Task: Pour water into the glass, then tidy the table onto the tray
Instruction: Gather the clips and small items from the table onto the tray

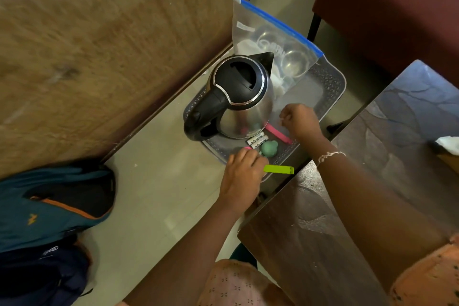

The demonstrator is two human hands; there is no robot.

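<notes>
Tidying step in hand — left hand (242, 174) grips green clip (279, 169) over the near edge of the tray (330, 87), kettle (242, 97) standing on it. Right hand (301, 120) curled beside kettle; whether it holds anything cannot be told. Next, likely: set clip inside rim.

Tray (330, 87) on the floor, between a wooden panel (99, 57) on the left and a table (347, 206) on the right. On the tray, kettle (242, 97) at the left, spout pointing away. Behind it, a zip bag (250, 17) standing upright, bowls (295, 62) inside. Before the kettle, two small tubes (255, 140) side by side, a round toy (269, 148) just in front of them, a long clip (278, 133) to their right. Left hand (242, 176) at the tray's near edge, gripping another clip (279, 169) jutting rightward. Right hand (301, 119) over the tray, right of the kettle. Backpack (54, 206) on the floor at far left. Tissue (447, 144) on the table's right edge.
</notes>
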